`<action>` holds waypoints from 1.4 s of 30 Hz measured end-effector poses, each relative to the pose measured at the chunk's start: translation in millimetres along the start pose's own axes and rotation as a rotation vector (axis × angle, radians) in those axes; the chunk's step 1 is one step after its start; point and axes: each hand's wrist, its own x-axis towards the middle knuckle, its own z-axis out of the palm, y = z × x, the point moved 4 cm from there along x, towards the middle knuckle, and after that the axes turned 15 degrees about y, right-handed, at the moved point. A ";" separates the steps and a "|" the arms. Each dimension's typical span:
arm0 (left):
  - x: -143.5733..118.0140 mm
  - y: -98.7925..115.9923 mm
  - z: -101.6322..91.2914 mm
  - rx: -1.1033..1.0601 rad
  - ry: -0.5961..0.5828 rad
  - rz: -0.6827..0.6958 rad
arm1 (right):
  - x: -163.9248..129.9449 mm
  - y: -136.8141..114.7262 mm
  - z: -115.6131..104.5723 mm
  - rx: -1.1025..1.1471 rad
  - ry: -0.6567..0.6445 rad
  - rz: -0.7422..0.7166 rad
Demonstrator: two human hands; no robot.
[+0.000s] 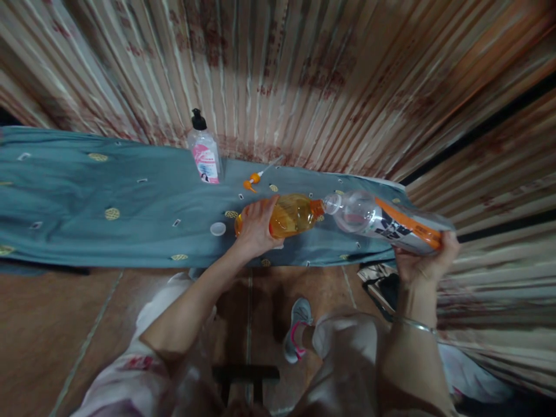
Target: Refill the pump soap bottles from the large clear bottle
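Pump bottle [204, 152] stands upright at the back of the blue cloth [87, 202]; white cap [218, 229] and orange pump head [252, 182] lie loose. Left hand [256, 229] grips the orange bottle [293, 214], tipped sideways, its neck touching the mouth of the clear bottle [382, 223], gripped by right hand [428, 258].

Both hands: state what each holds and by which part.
Left hand grips the orange bottle by its base end; right hand holds the clear bottle by its base end.
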 end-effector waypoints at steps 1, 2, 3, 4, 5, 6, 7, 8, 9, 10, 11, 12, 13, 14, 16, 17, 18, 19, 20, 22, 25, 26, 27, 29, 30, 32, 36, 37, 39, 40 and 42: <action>0.4 0.1 0.2 0.000 -0.007 -0.004 | 0.4 0.4 -0.1 -0.002 -0.003 0.004; 0.8 0.2 0.4 -0.001 -0.012 -0.007 | 0.8 0.7 -0.1 -0.005 -0.005 0.006; 1.2 0.4 0.4 -0.002 -0.014 -0.010 | 1.1 0.9 -0.1 -0.009 -0.007 0.006; 1.5 0.6 0.5 -0.003 -0.015 -0.010 | 1.4 1.1 0.1 -0.011 -0.009 0.006; 1.7 0.7 0.5 -0.002 -0.014 -0.011 | 1.6 1.3 0.4 -0.013 -0.014 0.005; 1.9 0.9 0.6 0.000 -0.013 -0.011 | 1.8 1.5 0.8 -0.014 -0.022 0.005; 2.1 1.0 0.7 0.002 -0.012 -0.010 | 2.0 1.8 1.1 -0.015 -0.029 0.004; 2.2 1.0 0.8 0.003 -0.011 -0.008 | 2.3 2.1 1.3 -0.018 -0.035 0.004; 2.4 1.1 0.9 0.002 -0.010 -0.006 | 2.5 2.5 1.3 -0.020 -0.037 0.006; 2.5 1.1 1.0 0.000 -0.009 -0.004 | 2.5 2.9 1.3 -0.022 -0.039 0.008; 2.6 1.0 1.0 -0.002 -0.010 -0.004 | 2.4 3.1 1.4 -0.024 -0.041 0.010; 2.7 0.8 1.1 -0.003 -0.011 -0.004 | 2.0 3.2 1.7 -0.023 -0.042 0.012; 2.7 0.6 1.0 -0.004 -0.011 -0.006 | 1.3 3.1 2.2 -0.020 -0.045 0.013; 2.8 0.5 0.9 -0.005 -0.009 -0.008 | 0.5 2.7 2.8 -0.015 -0.045 0.013; 2.9 0.5 0.5 -0.006 -0.001 -0.009 | -1.1 1.9 4.1 -0.006 -0.042 0.015; 2.9 0.6 0.4 -0.005 0.002 -0.011 | -1.8 1.5 4.7 -0.005 -0.042 0.016; 2.9 0.7 0.3 -0.003 0.003 -0.013 | -2.3 1.0 5.3 -0.006 -0.045 0.015; 3.0 0.8 0.3 0.000 0.001 -0.015 | -2.5 0.5 5.7 -0.008 -0.050 0.013; 3.0 1.1 0.4 0.002 -0.002 -0.015 | -2.6 0.1 5.9 -0.013 -0.055 0.010; 3.2 2.0 0.3 0.004 -0.006 -0.010 | -2.2 -0.7 5.9 -0.028 -0.063 0.005; 3.7 3.0 -0.1 0.001 -0.011 -0.007 | -1.8 -1.9 5.9 -0.043 -0.069 -0.004; 3.9 3.2 0.0 0.000 -0.014 -0.007 | -1.7 -2.6 5.9 -0.041 -0.069 -0.010; 4.0 3.2 0.3 -0.002 -0.018 -0.008 | -1.7 -3.2 5.9 -0.038 -0.068 -0.017; 4.1 2.9 1.1 -0.006 -0.022 -0.009 | -1.3 -3.9 5.7 -0.037 -0.068 -0.024; 4.0 2.6 1.6 -0.008 -0.023 -0.009 | -0.9 -4.0 5.4 -0.038 -0.069 -0.023; 3.8 1.9 2.8 -0.014 -0.024 -0.009 | 0.6 -4.0 4.3 -0.038 -0.064 -0.020; 3.3 1.4 4.4 -0.018 -0.021 0.008 | 3.1 -4.2 2.5 -0.057 -0.055 -0.020; 3.1 1.2 4.6 -0.017 -0.021 0.008 | 3.1 -4.5 3.0 -0.062 -0.066 -0.022; 3.0 1.1 4.7 -0.014 -0.022 0.006 | 2.0 -5.7 4.6 -0.053 -0.088 -0.035; 3.0 1.1 4.5 -0.014 -0.021 0.005 | 1.2 -6.2 5.3 -0.047 -0.094 -0.038; 3.0 1.2 4.2 -0.015 -0.022 0.002 | -0.6 -7.0 6.2 -0.037 -0.089 -0.037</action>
